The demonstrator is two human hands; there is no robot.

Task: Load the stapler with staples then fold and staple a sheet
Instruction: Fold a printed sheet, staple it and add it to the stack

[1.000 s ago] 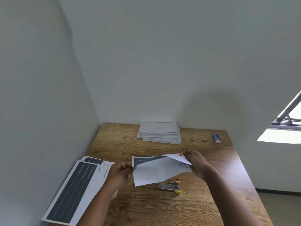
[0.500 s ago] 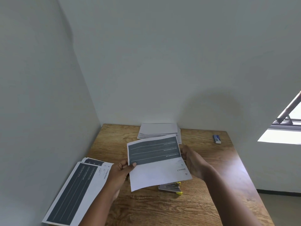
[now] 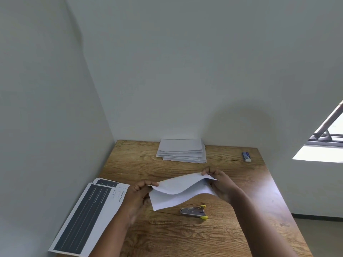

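Observation:
I hold a folded white sheet (image 3: 178, 191) above the wooden table (image 3: 185, 238), its blank side up and its top layer bowed. My left hand (image 3: 138, 191) pinches its left corner. My right hand (image 3: 219, 180) pinches its right corner. A small silver stapler (image 3: 194, 212) with yellow tips lies on the table just below the sheet, touched by neither hand. A small blue and white box (image 3: 246, 156) lies at the far right of the table.
A stack of folded white sheets (image 3: 181, 152) sits at the back against the wall. Flat printed sheets with dark panels (image 3: 87, 214) lie at the table's left edge. Walls close the left and back sides.
The sheet's dark printed half, which stood open toward me half a second ago, has been folded down. Both hands now pinch the folded sheet's corners, lower over the table.

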